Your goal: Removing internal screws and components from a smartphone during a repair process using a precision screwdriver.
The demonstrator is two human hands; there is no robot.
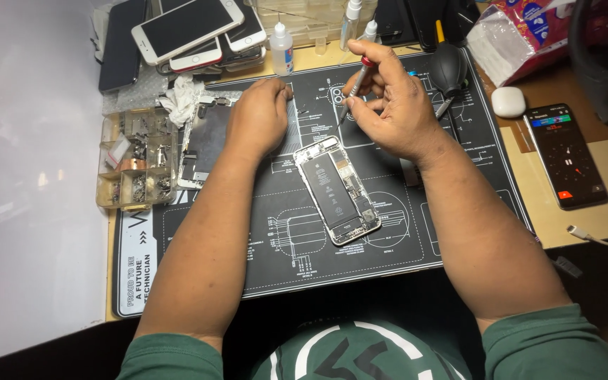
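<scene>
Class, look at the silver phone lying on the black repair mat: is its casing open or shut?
Open: the silver phone on the black repair mat has no screen, exposing its black battery and inner parts.

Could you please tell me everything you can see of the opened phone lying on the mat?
The opened phone lies flat and slanted on the black mat, between both forearms. Its screen is off, showing a long black battery, small boards and metal parts inside a pale, silvery frame. Neither hand touches it; the screwdriver tip hovers above its upper end.
</scene>
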